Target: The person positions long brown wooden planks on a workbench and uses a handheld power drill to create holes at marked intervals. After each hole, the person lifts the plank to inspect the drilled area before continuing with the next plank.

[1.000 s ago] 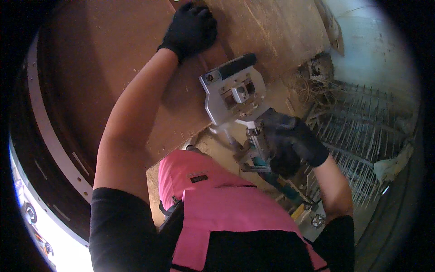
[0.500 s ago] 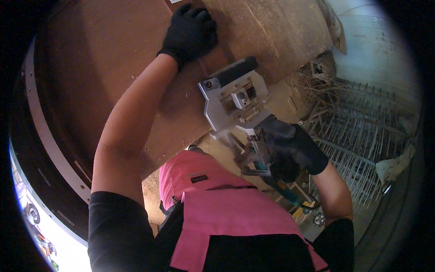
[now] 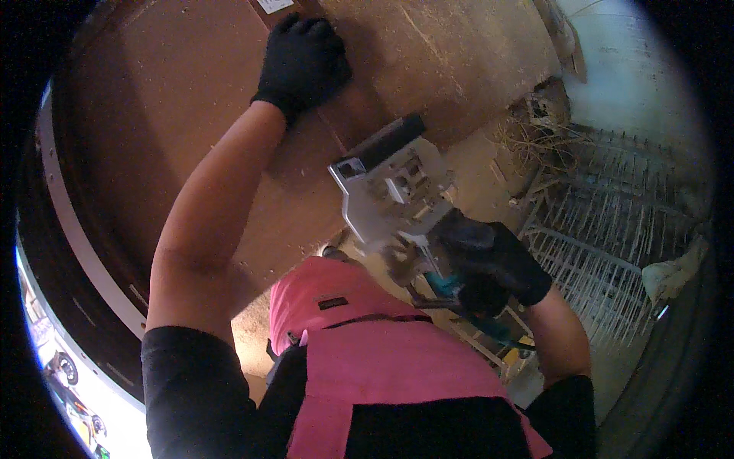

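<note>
Head view: nearest, at 6 o'clock, is the pink garment [image 3: 413,359]. Beyond it, between 3 and 4 o'clock, the gloved right hand [image 3: 497,256] is clamped around a power tool [image 3: 419,241]; individual fingers are blurred. The tool's metal base plate [image 3: 368,205] lies at 10 o'clock from those fingers, and its dark strip [image 3: 388,144] runs lengthwise from 8 to 2 o'clock. The plate overlaps the brown board [image 3: 183,99] in view; contact cannot be confirmed. The gloved left hand [image 3: 304,67], at 11 o'clock, is nearer the strip's long side; its fingers are bent together over the board, any grip beneath unverifiable. Farther, at 3 o'clock, stands a rack of thin rods [image 3: 596,229]. Against the preceding frame, the plate sits closer to 6 o'clock, its gap from the left hand slightly wider, and the white label [image 3: 274,5] shows more fully.
</note>
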The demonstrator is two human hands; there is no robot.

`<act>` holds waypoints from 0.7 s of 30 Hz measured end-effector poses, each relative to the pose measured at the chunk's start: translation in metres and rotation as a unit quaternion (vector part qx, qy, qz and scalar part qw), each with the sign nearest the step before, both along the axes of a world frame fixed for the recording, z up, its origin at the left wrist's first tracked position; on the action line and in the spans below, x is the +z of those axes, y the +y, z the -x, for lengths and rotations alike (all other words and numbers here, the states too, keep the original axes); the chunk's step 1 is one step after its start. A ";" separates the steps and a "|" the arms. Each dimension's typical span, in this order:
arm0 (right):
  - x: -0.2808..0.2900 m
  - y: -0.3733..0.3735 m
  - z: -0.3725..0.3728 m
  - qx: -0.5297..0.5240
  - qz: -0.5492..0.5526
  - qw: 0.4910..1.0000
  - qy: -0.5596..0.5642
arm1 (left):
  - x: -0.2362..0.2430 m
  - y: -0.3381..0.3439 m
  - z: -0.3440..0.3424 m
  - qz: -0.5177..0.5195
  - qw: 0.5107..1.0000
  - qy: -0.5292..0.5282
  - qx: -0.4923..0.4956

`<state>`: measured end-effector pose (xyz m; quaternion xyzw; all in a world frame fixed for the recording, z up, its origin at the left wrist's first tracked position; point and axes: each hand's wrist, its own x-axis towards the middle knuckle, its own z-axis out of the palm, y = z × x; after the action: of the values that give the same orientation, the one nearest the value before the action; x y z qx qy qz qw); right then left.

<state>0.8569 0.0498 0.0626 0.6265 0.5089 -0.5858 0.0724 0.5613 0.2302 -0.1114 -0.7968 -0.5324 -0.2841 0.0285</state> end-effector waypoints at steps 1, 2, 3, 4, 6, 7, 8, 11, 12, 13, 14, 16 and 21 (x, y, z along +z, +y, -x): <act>0.001 -0.003 -0.009 0.020 -0.005 1.000 0.009 | -0.003 -0.001 -0.005 0.032 0.999 0.015 0.000; 0.000 -0.008 -0.015 -0.001 0.008 1.000 0.012 | -0.006 0.003 -0.008 0.018 1.000 -0.014 0.002; 0.001 -0.015 -0.022 -0.013 0.015 1.000 0.010 | -0.010 0.003 -0.010 0.033 0.999 -0.026 0.004; 0.003 -0.025 -0.027 -0.013 -0.001 1.000 0.011 | -0.013 0.003 -0.010 0.048 0.998 -0.036 0.010; 0.015 -0.052 -0.038 -0.007 -0.052 0.998 0.015 | -0.022 0.000 -0.006 0.007 0.999 -0.033 -0.001; 0.021 -0.066 -0.043 -0.001 -0.074 0.997 0.000 | -0.028 -0.001 -0.002 -0.023 0.999 -0.034 -0.011; 0.028 -0.080 -0.050 0.005 -0.096 0.995 -0.015 | -0.030 0.003 0.000 -0.018 0.999 -0.037 -0.019; 0.032 -0.134 -0.073 0.012 -0.138 0.987 -0.086 | -0.039 -0.005 0.006 -0.005 0.997 -0.057 -0.046; 0.019 -0.151 -0.082 0.010 -0.178 0.980 -0.089 | -0.038 -0.011 0.005 0.009 0.997 -0.065 -0.051; 0.004 -0.168 -0.094 -0.034 -0.187 0.978 -0.085 | -0.035 -0.019 0.003 0.061 0.995 -0.066 -0.043; -0.011 -0.186 -0.107 -0.078 -0.197 0.974 -0.080 | -0.032 -0.036 -0.003 0.054 0.994 -0.049 -0.081; -0.045 -0.217 -0.141 -0.212 -0.155 0.963 -0.056 | -0.023 -0.075 -0.027 0.090 0.983 -0.053 -0.154; -0.127 -0.278 -0.216 -0.343 -0.123 0.931 -0.030 | -0.005 -0.122 -0.078 0.022 0.981 0.014 -0.194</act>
<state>1.0729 -0.2280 -0.0640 0.7839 0.3289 -0.4889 -0.1956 0.6393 0.1086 -0.1161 -0.8892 -0.3734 -0.2616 -0.0376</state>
